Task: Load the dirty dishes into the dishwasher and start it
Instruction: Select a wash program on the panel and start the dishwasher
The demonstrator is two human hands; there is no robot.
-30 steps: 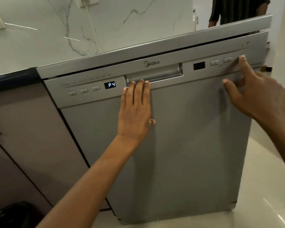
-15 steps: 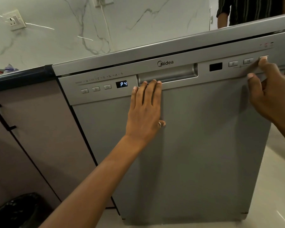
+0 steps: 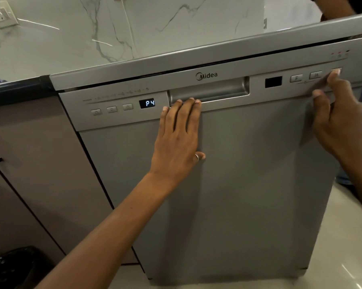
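A silver dishwasher point(image 3: 249, 195) fills the view with its door closed. My left hand point(image 3: 179, 134) lies flat on the door, fingertips at the lower lip of the recessed handle point(image 3: 209, 90). My right hand point(image 3: 340, 122) reaches to the control panel's right end, its index fingertip on the rightmost button point(image 3: 336, 71), thumb spread against the door edge. A lit display point(image 3: 147, 103) on the left of the panel reads P4; a second display point(image 3: 273, 81) is dark. The dishes are hidden inside.
A dark countertop point(image 3: 17, 90) and mauve cabinet fronts point(image 3: 36, 163) adjoin the dishwasher on the left. A wall socket point(image 3: 2, 14) sits on the marble wall. A black bin point(image 3: 13, 268) stands bottom left. Another person point(image 3: 340, 5) stands behind the machine.
The view has shifted, so the dishwasher sits further right and closer. Both hands keep their places on the door and the rightmost button.
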